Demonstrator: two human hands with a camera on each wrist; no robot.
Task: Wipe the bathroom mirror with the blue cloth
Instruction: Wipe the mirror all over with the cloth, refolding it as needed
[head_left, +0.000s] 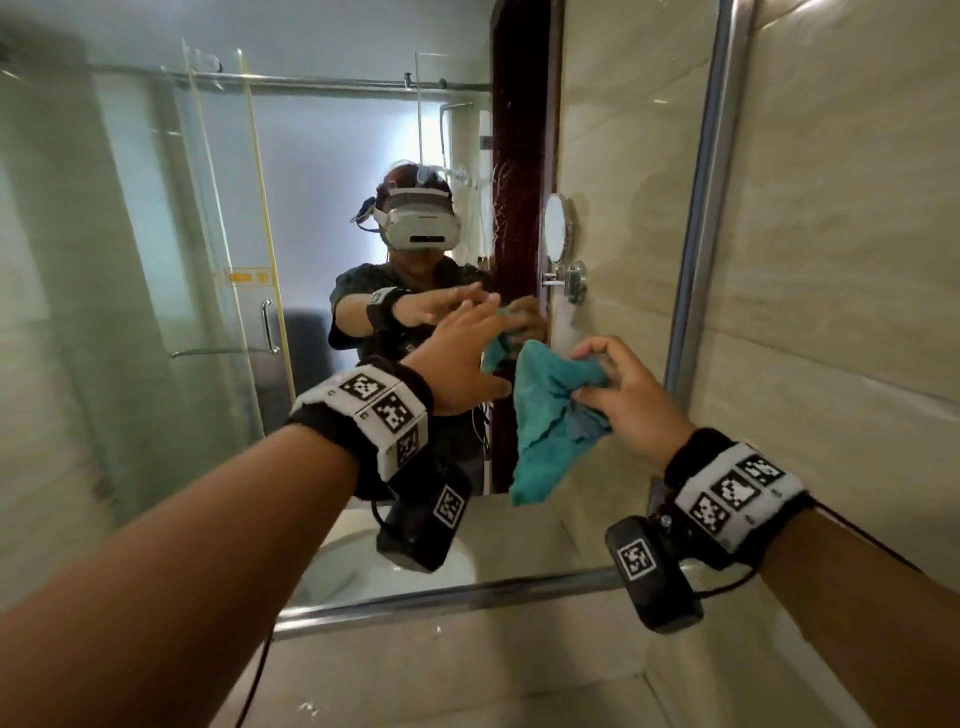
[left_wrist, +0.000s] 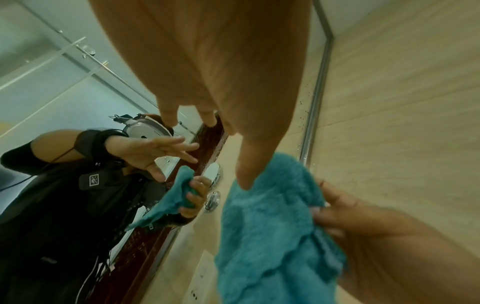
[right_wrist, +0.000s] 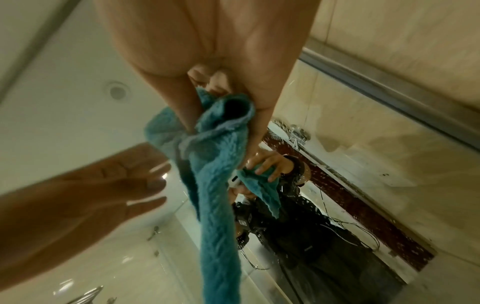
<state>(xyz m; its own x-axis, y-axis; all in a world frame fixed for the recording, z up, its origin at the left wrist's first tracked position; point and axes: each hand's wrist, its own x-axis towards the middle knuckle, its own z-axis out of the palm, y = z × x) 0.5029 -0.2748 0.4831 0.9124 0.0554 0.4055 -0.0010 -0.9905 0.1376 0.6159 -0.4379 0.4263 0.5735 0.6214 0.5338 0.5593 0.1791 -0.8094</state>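
Blue cloth (head_left: 545, 410): a soft, fluffy terry rag, bunched at the top and hanging limp in front of the mirror's lower right part, near the frame. Not pressed to the glass, as far as the head view shows.
Mirror (head_left: 156, 260): large wall pane at your left and centre, with a metal frame (head_left: 698, 208) down its right edge and along the bottom. Droplets speckle the glass near that edge in the wrist views.
Left hand (head_left: 457, 358): fingers (left_wrist: 244, 168) straight and spread, holding nothing. In the left wrist view one fingertip lies right at the cloth's top fold; whether it touches, you cannot tell.
Right hand (head_left: 631, 395): thumb and fingers (right_wrist: 187, 115) curled and pinched on the gathered top of the cloth, so its whole weight hangs from this grip.
Handling, weight: judged light; one hand carries it with ease.
Handling, stiffness: none. It drapes and folds, so a loose tail will trail and smear.
Handling, grip surface: the pile looks grippy, unlikely to slip from your fingers.
Where to hold: gather the hanging tail into a pad and back it with a flat palm, so that a broad face meets the glass.
Caution: the glass is rigid and fragile; press evenly.
Wall tiles (head_left: 831, 260): beige, right of the frame.
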